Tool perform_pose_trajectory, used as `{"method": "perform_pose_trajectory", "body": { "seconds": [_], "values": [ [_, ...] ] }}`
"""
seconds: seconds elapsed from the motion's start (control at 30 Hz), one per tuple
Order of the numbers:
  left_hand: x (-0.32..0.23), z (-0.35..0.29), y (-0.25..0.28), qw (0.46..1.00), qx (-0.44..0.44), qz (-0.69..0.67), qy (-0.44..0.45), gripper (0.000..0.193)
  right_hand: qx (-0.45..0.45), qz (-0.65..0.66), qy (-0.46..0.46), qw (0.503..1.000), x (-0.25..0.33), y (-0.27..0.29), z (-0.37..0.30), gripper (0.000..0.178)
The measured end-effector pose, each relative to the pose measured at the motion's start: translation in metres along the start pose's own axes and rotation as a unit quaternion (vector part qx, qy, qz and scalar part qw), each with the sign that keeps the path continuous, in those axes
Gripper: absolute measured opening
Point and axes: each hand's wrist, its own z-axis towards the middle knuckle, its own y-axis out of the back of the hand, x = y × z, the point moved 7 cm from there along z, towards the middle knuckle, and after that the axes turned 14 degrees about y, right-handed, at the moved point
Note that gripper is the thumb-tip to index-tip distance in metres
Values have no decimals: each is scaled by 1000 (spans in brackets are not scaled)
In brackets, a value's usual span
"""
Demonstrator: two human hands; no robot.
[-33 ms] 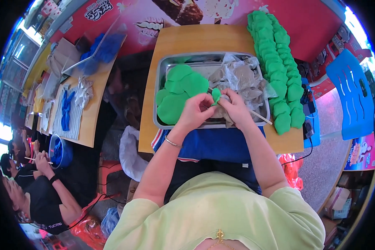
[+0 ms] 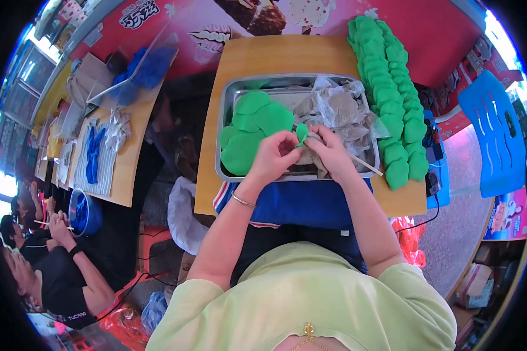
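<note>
A small green piece (image 2: 301, 132) is pinched between the fingertips of both hands, just above the near part of a metal tray (image 2: 228, 93). The left hand (image 2: 273, 157) is closed on the piece from the left, with a thin bangle (image 2: 242, 200) seen on its wrist. The right hand (image 2: 328, 149) is closed on it from the right, and a thin stick (image 2: 366, 165) is seen slanting out from under that hand across the tray's near right rim; whether it is gripped cannot be told.

Inside the tray, flat green discs (image 2: 253, 126) are stacked overlapping in the left half, and a grey-brown filling in crumpled clear wrap (image 2: 339, 105) is heaped in the right half. The tray is set on a wooden surface (image 2: 275, 55). Along the right side of the surface, a long row of shaped green pieces (image 2: 395, 99) is laid from the far edge toward the near edge, well apart from the hands. A blue cloth (image 2: 298, 202) is draped over the near edge, under the forearms.

To the left, a second surface (image 2: 129, 169) is seen with blue gloves (image 2: 92, 153) on it, and other people are seated at the lower left.
</note>
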Motion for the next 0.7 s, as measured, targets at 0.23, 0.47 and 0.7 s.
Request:
{"method": "perform_pose_trajectory", "body": {
  "seconds": [0.23, 0.47, 0.7],
  "values": [
    [7, 4, 18, 989, -48, -136, 15, 12, 99, -22, 100, 990, 15, -14, -3, 47],
    [5, 3, 16, 990, -28, -135, 36, 13, 72, -1, 73, 995, 10, -12, -2, 38],
    [-1, -2, 13, 997, -49, -61, -6, 16, 41, 29, 21, 999, 4, -10, -4, 34]
  ]
}}
